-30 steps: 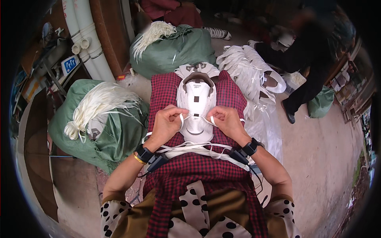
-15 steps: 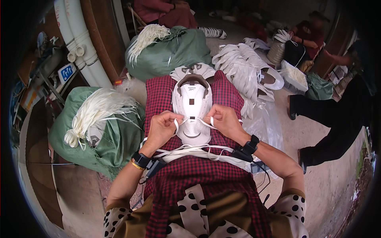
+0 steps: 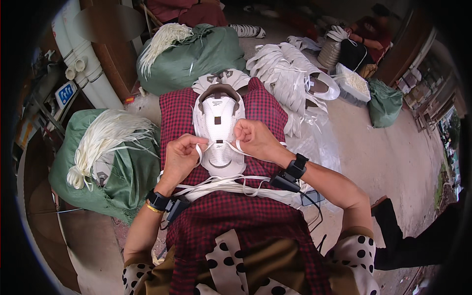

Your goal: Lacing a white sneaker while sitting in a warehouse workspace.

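Note:
On the red-and-black checked cloth [image 3: 174, 110] over my lap lies a white shoe upper [image 3: 216, 155], its brown-lined collar pointing away from me. A white shoelace [image 3: 239, 146] runs through the small dark loop at the middle of its tongue. My left hand [image 3: 181, 156], left of the shoe upper, pinches one side of this lace. On the other side my right hand [image 3: 259, 141] is closed with its fingertips together, lace hanging just beneath them. Whether the lace is between those fingertips is hard to see. More loose white laces [image 3: 226, 188] lie across my lap below the toe.
Green sacks [image 3: 118, 189] topped with bundles of white laces [image 3: 110, 130] stand at the left and behind. More white uppers [image 3: 278, 69] are stacked beyond my right hand, near clear plastic [image 3: 317, 142]. A person in black trousers [image 3: 418, 246] is at the lower right; others sit farther back.
My right hand has risen a little toward the collar. My left hand stays beside the tongue loop. The whole view has shifted, and the person in black trousers has moved to the lower right.

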`<state>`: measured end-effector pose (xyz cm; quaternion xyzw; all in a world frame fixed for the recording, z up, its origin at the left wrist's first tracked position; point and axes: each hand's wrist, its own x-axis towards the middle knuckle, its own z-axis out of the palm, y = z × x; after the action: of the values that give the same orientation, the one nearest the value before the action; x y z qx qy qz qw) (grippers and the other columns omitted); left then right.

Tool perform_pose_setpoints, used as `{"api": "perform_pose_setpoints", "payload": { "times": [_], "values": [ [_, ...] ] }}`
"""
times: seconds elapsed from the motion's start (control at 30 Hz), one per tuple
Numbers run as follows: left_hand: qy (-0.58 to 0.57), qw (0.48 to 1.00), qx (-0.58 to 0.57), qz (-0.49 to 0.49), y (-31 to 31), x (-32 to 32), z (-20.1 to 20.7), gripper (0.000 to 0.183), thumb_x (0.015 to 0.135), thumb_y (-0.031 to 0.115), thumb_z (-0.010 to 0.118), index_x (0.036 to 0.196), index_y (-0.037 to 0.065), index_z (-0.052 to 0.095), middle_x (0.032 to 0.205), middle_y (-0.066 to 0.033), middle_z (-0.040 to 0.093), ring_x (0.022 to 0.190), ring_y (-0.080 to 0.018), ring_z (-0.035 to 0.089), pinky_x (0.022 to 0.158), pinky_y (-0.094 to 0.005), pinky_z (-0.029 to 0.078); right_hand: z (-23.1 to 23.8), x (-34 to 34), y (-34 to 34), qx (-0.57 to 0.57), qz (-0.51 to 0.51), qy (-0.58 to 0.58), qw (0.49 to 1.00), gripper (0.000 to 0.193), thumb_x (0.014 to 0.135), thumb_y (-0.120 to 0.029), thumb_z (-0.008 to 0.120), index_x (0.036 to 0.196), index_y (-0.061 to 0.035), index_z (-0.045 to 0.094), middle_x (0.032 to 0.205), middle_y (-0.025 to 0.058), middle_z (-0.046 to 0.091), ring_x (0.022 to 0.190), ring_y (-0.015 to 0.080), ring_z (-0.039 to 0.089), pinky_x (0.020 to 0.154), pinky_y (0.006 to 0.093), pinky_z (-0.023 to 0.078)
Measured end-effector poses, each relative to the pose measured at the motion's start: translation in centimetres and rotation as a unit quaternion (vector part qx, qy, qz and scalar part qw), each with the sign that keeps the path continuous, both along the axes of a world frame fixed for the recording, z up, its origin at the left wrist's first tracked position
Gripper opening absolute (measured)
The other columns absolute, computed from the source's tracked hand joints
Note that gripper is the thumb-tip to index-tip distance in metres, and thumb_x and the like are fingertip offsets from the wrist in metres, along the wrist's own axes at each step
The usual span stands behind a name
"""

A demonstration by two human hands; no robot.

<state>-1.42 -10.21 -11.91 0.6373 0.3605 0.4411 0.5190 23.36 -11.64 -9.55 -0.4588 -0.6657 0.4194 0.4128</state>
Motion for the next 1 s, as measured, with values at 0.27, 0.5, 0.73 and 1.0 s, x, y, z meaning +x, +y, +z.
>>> {"api": "perform_pose_setpoints", "payload": {
  "times": [0.27,0.5,0.73,1.0],
  "values": [
    [0.013,1.000,0.018,-0.005,0.5,-0.2,-0.2,0.011,0.091,-0.002,0.064,0.101,-0.001,0.069,0.086,0.0005,0.065,0.076,-0.0067,0.060,0.069,-0.0206,0.047,1.4,-2.1,0.1,0.162,-0.079,-0.189,0.965,0.013,0.064,0.005,0.060,0.072,-0.0012,0.052,0.063,0.0146,0.059,0.063,0.0352,0.063,0.055,0.0438,0.044],
    [-0.006,1.000,-0.001,-0.002,1.3,-0.5,-1.0,0.011,0.092,0.004,0.066,0.102,-0.001,0.069,0.084,-0.0004,0.066,0.072,-0.0058,0.059,0.067,-0.0197,0.046,1.7,-1.6,0.6,0.329,-0.055,-0.222,0.916,0.017,0.065,0.005,0.061,0.081,-0.0001,0.063,0.076,0.0202,0.065,0.075,0.0409,0.065,0.066,0.0494,0.048],
    [0.013,1.000,0.009,-0.015,1.7,-0.7,-0.8,0.020,0.091,0.015,0.070,0.105,0.000,0.068,0.089,-0.0032,0.069,0.073,-0.0087,0.062,0.067,-0.0225,0.049,5.4,-1.1,2.3,0.472,0.155,-0.508,0.703,0.017,0.065,-0.018,0.073,0.073,-0.0031,0.071,0.085,0.0077,0.065,0.102,0.0264,0.055,0.079,0.0408,0.049],
    [-0.021,0.999,-0.024,0.001,0.5,0.0,0.5,0.013,0.091,0.003,0.067,0.103,-0.001,0.070,0.089,-0.0019,0.070,0.073,-0.0050,0.061,0.064,-0.0191,0.046,5.4,-0.9,1.7,0.434,0.158,-0.556,0.692,0.013,0.073,-0.016,0.063,0.067,-0.0068,0.069,0.077,0.0093,0.066,0.089,0.0250,0.062,0.069,0.0370,0.049]
  ]
}}
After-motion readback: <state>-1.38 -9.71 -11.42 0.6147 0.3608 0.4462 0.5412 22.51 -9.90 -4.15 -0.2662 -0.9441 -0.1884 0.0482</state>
